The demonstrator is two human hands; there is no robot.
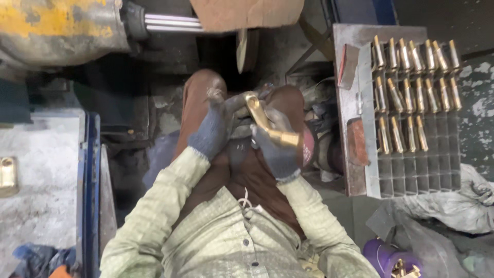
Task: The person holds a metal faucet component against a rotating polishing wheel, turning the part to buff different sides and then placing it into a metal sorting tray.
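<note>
I sit with both gloved hands over my lap. A long brass fitting (263,119) lies slanted between them. My right hand (278,144), in a grey-blue glove, grips its lower end. My left hand (213,126), also gloved, holds a grey cloth-like piece (237,103) against the fitting's upper end. Just beyond my knees a thin buffing wheel (242,50) stands edge-on.
A metal grid rack (411,170) on my right holds several upright brass pieces (406,92). A yellow-stained machine body (56,25) sits at top left. One brass part (7,175) lies on the grey surface at far left. Purple container (383,257) and rags are at lower right.
</note>
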